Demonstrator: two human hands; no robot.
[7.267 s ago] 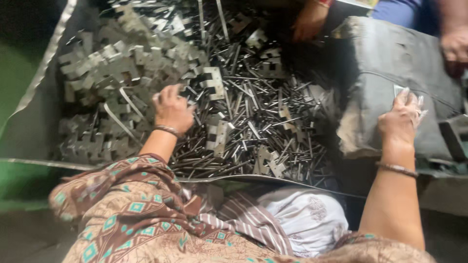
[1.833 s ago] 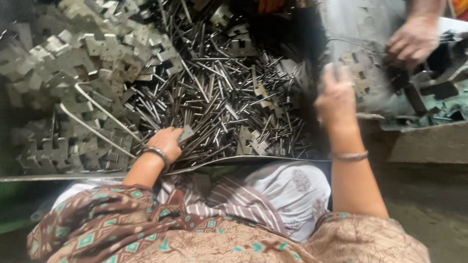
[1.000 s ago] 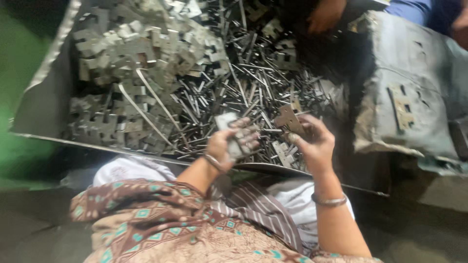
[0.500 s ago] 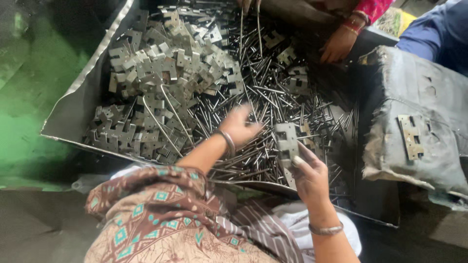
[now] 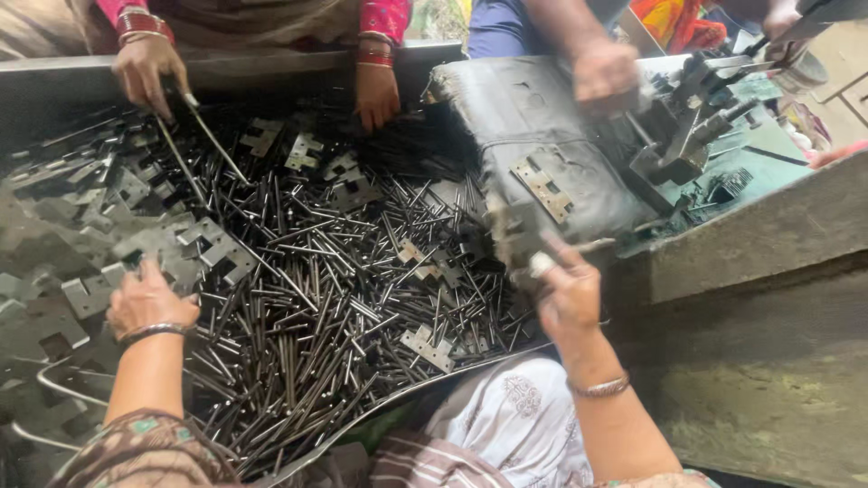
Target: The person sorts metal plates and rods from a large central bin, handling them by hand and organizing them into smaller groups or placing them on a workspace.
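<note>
Dark padded cushion (image 5: pixel 551 136) right of the tray. Brass hinge (image 5: pixel 542 188) lies flat on the cushion. Metal press fixture (image 5: pixel 687 136) right of the cushion on a green surface (image 5: pixel 768 149). Concrete ledge (image 5: pixel 759 235) below the cushion.

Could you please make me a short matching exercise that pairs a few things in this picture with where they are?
Things:
1. left hand
2. right hand
3. hinge
4. long rod

Places:
A. lying flat on the dark padded block
B. held by a co-worker's hand across the tray
C. on the hinge plates at the pile's left
D. raised by the padded block's near corner

Pairs: 1-C, 2-D, 3-A, 4-B
</note>
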